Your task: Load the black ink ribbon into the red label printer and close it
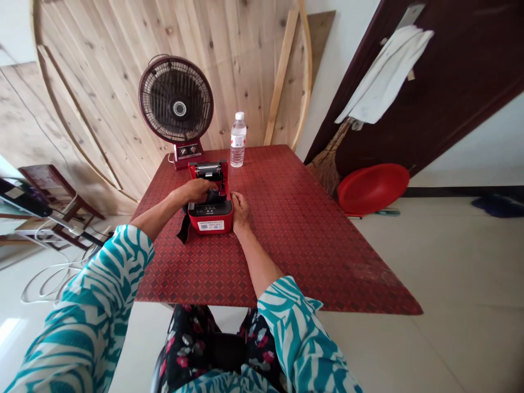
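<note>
A red and black label printer (210, 224) stands on the table with its lid (208, 170) swung up toward the far side. My left hand (198, 191) reaches in from the left over the open compartment, fingers curled down inside. A dark part lies under those fingers; whether they pinch it is hidden. Along the printer's right wall, my right hand (240, 208) holds the casing, thumb near the top edge and fingers bent. A white label with print sits on the front face. From the printer's left side hangs a black strap (184, 228).
The table (295, 240) has a red patterned cover. Behind the printer stand a fan (179, 108) and a water bottle (238, 143). A red basin (372, 188) and a broom (329, 158) are right of the table. A chair (61, 191) and loose cables (49, 273) are left.
</note>
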The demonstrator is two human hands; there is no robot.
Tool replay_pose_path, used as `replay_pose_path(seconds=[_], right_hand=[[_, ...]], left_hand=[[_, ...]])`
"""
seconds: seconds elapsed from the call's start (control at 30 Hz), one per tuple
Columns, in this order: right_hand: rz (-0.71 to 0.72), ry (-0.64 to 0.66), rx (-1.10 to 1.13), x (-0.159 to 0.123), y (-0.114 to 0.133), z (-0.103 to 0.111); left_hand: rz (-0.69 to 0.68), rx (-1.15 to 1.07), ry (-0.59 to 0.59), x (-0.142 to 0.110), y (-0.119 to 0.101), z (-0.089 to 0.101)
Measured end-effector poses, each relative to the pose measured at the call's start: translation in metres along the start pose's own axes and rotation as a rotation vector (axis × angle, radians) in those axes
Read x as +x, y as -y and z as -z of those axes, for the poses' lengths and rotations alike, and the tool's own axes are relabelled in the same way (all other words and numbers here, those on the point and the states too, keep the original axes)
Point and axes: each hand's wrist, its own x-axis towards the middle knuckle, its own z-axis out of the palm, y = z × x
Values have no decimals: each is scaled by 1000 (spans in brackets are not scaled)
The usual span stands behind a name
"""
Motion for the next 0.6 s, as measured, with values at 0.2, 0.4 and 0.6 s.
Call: replay_pose_path(seconds=[0.2,0.4,0.6], right_hand=[[-18,13,5,-1,2,0],[-17,18,6,-3,4,2],[-44,4,3,-2,3,3]], left_hand=[[-78,-144,-314,-39,0,5],[148,-942,-817,-64,64,-25],[506,-1228,-829,-61,104,-77]])
